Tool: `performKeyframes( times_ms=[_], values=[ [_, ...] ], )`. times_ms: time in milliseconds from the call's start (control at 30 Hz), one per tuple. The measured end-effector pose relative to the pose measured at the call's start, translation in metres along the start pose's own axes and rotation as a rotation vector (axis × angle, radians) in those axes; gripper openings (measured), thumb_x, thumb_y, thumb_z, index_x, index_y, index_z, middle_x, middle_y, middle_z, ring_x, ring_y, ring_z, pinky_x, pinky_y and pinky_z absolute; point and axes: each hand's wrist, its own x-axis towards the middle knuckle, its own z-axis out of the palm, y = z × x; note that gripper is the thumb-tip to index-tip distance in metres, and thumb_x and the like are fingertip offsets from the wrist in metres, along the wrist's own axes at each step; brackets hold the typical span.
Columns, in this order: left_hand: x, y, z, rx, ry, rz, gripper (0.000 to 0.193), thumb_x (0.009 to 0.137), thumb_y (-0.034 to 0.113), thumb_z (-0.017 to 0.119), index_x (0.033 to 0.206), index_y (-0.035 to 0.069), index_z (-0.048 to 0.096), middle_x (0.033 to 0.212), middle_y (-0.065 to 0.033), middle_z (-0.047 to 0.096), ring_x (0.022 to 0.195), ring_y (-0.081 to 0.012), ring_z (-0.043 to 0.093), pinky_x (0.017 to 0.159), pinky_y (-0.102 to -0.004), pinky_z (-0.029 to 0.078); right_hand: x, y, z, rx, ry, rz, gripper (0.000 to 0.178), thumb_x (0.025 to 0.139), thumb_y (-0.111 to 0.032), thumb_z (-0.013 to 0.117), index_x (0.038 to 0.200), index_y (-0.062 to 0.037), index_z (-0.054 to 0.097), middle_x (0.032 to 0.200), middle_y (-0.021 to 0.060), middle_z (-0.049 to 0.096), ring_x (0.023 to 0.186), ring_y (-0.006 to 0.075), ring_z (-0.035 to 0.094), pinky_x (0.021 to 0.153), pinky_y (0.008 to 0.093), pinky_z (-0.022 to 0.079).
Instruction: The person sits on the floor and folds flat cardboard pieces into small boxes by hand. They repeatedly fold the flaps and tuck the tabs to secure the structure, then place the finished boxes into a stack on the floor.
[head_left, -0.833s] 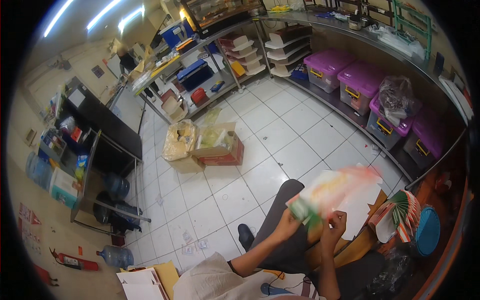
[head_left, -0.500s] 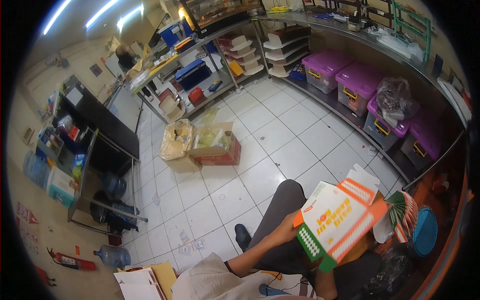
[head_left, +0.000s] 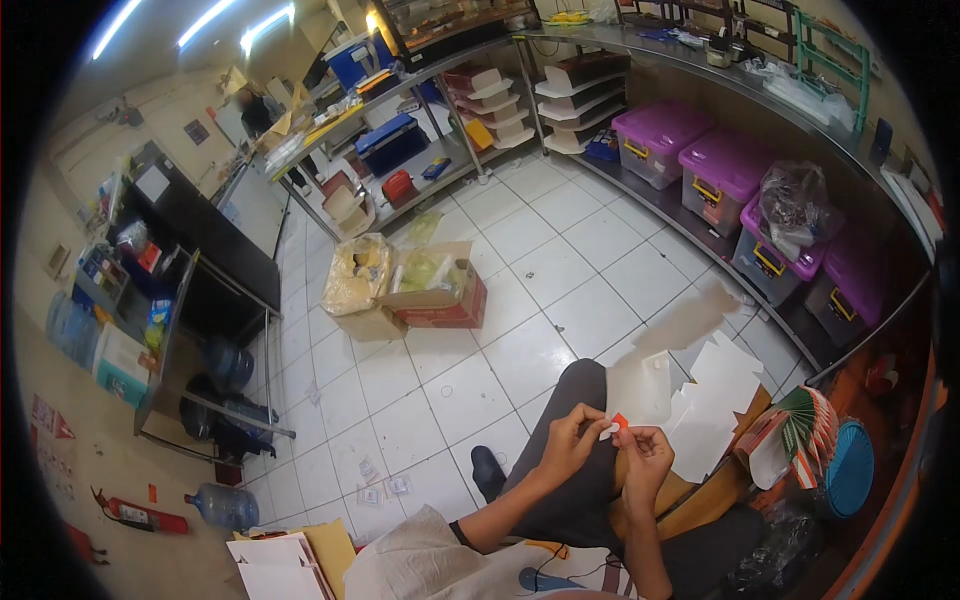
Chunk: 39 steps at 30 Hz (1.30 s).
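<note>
No wording can be made out; a pale label (head_left: 133, 514), too small to read, stands on the red metal fire extinguisher (head_left: 170, 522); blurred red-and-white paper signs (head_left: 50, 420) hang on the beige wall (head_left: 105, 430); print on the red-sided cardboard carton (head_left: 450, 312) is likewise illegible.

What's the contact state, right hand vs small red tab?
Touching: in the head view, the right hand has its fingertips on the red tab.

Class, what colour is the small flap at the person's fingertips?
The small flap is red-orange, seen best in the head view.
</note>
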Motion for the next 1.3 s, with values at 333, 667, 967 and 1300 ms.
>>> performKeyframes(
  times_ms=[333, 667, 967, 1300],
  values=[
    [-0.007, -0.006, 0.012, 0.149, -0.053, 0.097, 0.011, 0.08, 0.01, 0.065, 0.082, 0.0, 0.061, 0.078, -0.009, 0.065, 0.066, -0.0136, 0.061, 0.058, -0.0251, 0.047, 0.01, 0.016, -0.024, 0.268, -0.072, 0.298, 0.003, 0.083, 0.0, 0.057, 0.085, 0.0004, 0.054, 0.078, 0.0058, 0.057, 0.073, 0.0128, 0.057, 0.071, 0.0226, 0.049],
    [-0.009, -0.013, 0.015, 0.094, 0.115, -0.097, 0.018, 0.083, 0.016, 0.063, 0.081, -0.002, 0.059, 0.078, -0.0096, 0.065, 0.063, -0.0118, 0.062, 0.055, -0.0221, 0.049, 0.012, 0.035, -0.016, 0.095, -0.152, 0.209, 0.004, 0.081, 0.0, 0.059, 0.08, -0.0011, 0.055, 0.073, 0.0012, 0.054, 0.067, 0.0081, 0.05, 0.063, 0.0188, 0.039],
    [-0.014, -0.008, 0.012, -0.066, -0.039, -0.026, 0.015, 0.085, 0.012, 0.06, 0.086, -0.002, 0.058, 0.078, -0.0068, 0.062, 0.066, -0.008, 0.057, 0.057, -0.021, 0.048, 0.019, 0.047, -0.03, 0.234, -0.199, 0.261, 0.005, 0.081, 0.0, 0.059, 0.08, -0.0009, 0.054, 0.075, 0.0034, 0.057, 0.068, 0.0094, 0.055, 0.065, 0.0204, 0.045],
    [-0.007, -0.04, 0.029, -0.345, -0.042, -0.05, 0.01, 0.084, 0.005, 0.059, 0.08, -0.001, 0.052, 0.085, -0.0078, 0.059, 0.077, -0.0096, 0.056, 0.065, -0.023, 0.048, 0.016, 0.01, -0.018, 0.15, -0.23, 0.131, 0.011, 0.081, -0.001, 0.061, 0.09, 0.0026, 0.055, 0.079, 0.0062, 0.057, 0.072, 0.0108, 0.056, 0.067, 0.0225, 0.047]
  ],
)
